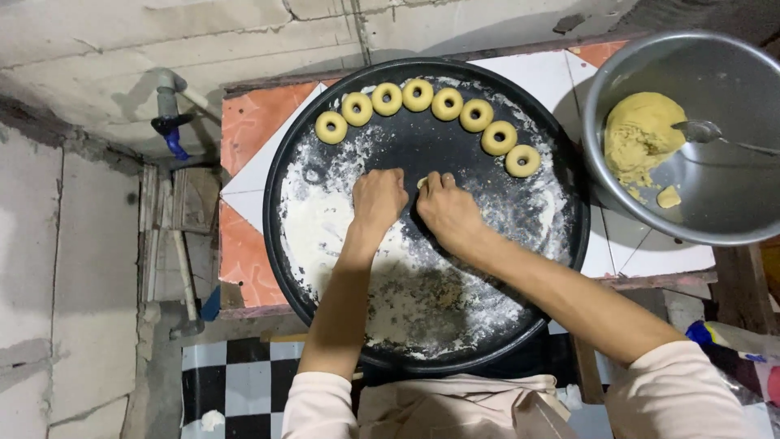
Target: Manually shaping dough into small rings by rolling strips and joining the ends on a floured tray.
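Observation:
A big round black tray [561,244] dusted with white flour lies in front of me. Several yellow dough rings [418,94] sit in an arc along its far rim. My left hand [377,198] and my right hand [447,210] meet near the tray's middle, fingers curled down. A small piece of yellow dough [422,182] shows between the fingertips of both hands; most of it is hidden.
A large metal bowl [731,203] stands at the right with a lump of yellow dough [640,135] and a spoon [705,132] in it. The tray rests on an orange-and-white tiled top [252,138]. A pipe with a blue tap [171,122] is on the left wall.

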